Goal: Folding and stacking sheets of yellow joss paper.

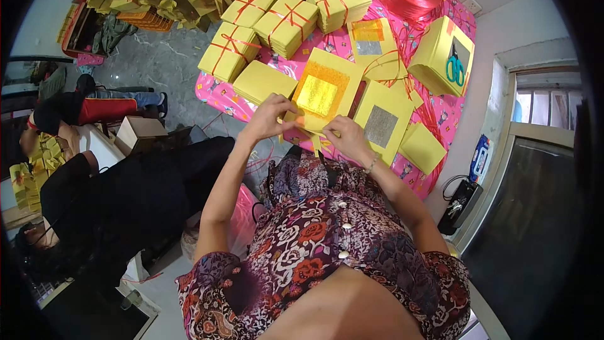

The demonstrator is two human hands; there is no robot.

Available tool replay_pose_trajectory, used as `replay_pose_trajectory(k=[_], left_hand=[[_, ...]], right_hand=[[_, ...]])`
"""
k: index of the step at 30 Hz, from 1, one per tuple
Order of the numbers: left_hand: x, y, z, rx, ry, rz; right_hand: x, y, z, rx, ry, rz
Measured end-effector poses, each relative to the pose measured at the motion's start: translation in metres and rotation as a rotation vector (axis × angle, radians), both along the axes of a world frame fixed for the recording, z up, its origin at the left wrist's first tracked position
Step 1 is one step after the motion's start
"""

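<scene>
A yellow paper sheet (345, 69) with an orange-bordered gold foil square (316, 96) lies in front of me, its near edge lifted and curled. My left hand (272, 118) pinches this edge at its left corner. Toward the edge's right end, my right hand (346, 135) is closed on the paper, fingertips together. Just right of that hand lies a yellow sheet with a silver foil square (381, 126). A plain yellow paper stack (264, 82) is beside my left hand. Farther off is another foil sheet (370, 31), partly covered by plain paper.
Paper bundles (286, 22) tied with red ribbon line the far left of the pink-covered table (209, 91). A red ribbon coil (409, 6) sits far right, near teal-handled scissors (455, 70) on a paper stack (434, 50). A person in black (145, 182) is close on my left.
</scene>
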State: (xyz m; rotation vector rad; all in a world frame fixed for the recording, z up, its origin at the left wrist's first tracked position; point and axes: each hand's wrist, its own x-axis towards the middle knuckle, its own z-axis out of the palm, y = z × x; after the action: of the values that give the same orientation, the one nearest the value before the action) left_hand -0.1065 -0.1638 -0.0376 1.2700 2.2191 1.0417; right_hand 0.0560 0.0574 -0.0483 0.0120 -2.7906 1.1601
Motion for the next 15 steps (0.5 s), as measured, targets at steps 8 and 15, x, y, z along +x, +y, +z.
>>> replay_pose_trajectory(k=[8,15], left_hand=[[0.004,0.005,-0.013,-0.01,0.01,-0.097],[-0.003,0.005,-0.018,-0.03,-0.044,-0.1]], right_hand=[[-0.002,0.006,-0.011,-0.28,-0.321,-0.216],[-0.004,0.009,-0.018,-0.397,-0.399,-0.265]])
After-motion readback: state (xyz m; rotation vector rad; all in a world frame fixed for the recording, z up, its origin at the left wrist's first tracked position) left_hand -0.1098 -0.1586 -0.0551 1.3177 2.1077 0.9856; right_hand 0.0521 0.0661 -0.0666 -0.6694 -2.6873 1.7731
